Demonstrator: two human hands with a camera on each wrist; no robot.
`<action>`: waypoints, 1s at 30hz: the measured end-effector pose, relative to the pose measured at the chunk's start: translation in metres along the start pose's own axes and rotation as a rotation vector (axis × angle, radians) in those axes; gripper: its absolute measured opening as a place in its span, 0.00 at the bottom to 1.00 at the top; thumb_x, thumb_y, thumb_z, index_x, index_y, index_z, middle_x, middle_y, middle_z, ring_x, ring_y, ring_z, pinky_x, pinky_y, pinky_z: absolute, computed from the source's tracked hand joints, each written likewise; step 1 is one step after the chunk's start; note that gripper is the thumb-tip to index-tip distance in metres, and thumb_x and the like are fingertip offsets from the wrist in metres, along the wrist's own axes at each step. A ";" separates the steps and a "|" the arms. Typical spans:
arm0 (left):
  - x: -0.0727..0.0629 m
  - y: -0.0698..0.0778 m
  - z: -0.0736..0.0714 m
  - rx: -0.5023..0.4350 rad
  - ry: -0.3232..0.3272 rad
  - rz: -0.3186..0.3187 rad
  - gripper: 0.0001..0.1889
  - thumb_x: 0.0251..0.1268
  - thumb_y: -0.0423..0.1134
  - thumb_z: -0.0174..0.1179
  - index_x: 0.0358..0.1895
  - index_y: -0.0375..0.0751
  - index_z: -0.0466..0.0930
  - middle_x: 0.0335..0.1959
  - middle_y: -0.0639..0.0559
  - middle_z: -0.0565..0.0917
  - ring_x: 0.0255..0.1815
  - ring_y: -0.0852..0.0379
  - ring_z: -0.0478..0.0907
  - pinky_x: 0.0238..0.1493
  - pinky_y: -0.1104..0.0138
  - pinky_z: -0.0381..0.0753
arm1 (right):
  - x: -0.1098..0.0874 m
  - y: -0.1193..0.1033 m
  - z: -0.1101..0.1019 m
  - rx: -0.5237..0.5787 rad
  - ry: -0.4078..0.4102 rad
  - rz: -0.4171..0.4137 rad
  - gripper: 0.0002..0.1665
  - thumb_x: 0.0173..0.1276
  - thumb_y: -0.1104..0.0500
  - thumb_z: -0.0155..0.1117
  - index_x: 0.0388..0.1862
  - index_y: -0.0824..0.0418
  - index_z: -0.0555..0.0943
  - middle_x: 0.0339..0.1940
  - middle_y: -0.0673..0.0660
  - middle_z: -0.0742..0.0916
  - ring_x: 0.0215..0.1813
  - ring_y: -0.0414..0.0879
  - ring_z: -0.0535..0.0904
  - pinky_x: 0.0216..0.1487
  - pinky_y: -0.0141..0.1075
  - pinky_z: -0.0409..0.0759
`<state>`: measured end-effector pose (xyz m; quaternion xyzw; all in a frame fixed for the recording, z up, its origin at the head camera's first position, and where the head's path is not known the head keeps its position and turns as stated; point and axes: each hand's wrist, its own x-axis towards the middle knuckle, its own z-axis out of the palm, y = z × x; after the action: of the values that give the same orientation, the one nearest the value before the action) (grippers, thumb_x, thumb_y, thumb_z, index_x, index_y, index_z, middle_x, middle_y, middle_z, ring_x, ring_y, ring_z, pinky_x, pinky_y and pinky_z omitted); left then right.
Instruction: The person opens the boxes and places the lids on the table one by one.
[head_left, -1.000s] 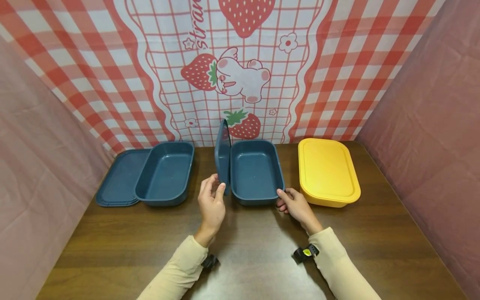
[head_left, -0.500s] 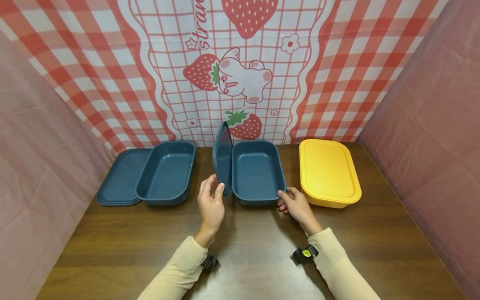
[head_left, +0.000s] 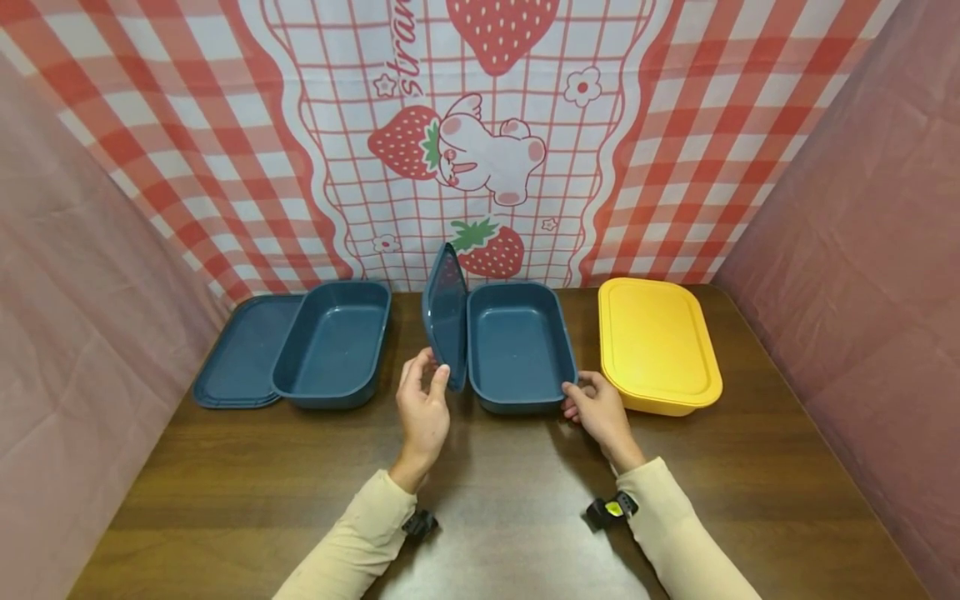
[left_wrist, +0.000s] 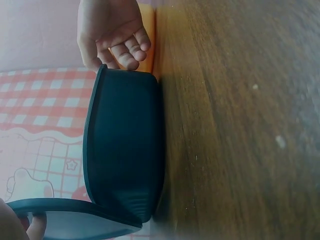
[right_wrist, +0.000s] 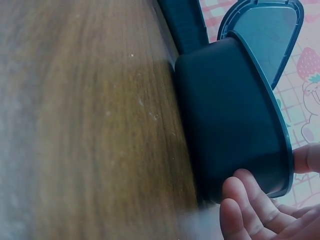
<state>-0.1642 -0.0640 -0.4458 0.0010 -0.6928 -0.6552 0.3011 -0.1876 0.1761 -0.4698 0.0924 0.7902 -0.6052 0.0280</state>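
My left hand (head_left: 423, 412) pinches the near end of a dark blue lid (head_left: 446, 321), thumb on one side and fingers on the other. The lid stands on edge, leaning left, along the left side of a lidless dark blue food container (head_left: 520, 407). At that container's near right corner, my right hand (head_left: 604, 415) has its thumb on the rim and fingers curled beneath it. The right wrist view shows those fingertips (right_wrist: 245, 182) against the outer wall. In the left wrist view the lid (left_wrist: 75, 206) meets the container's far-off corner low in the frame.
A second lidless blue container (head_left: 333, 400) sits to the left, its near side beside a blue lid (head_left: 243, 354) lying flat and partly under it. On the right stands a yellow container (head_left: 660, 342) with its lid on. A checked strawberry cloth (head_left: 491, 150) hangs behind the wooden table (head_left: 510, 500).
The lid in my left hand has tilted further to the left, showing more of its inner face. The middle container has shifted slightly right along with my right hand.
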 end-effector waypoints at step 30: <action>-0.002 -0.011 0.004 0.028 0.012 0.004 0.14 0.63 0.24 0.59 0.51 0.24 0.78 0.42 0.34 0.79 0.47 0.42 0.76 0.53 0.60 0.76 | 0.000 0.004 -0.001 0.008 0.027 0.004 0.23 0.72 0.61 0.56 0.61 0.73 0.69 0.20 0.50 0.83 0.20 0.37 0.78 0.24 0.28 0.78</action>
<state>-0.1682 -0.0613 -0.4569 0.0079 -0.7000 -0.6450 0.3064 -0.1870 0.1781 -0.4739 0.1021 0.7880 -0.6069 0.0181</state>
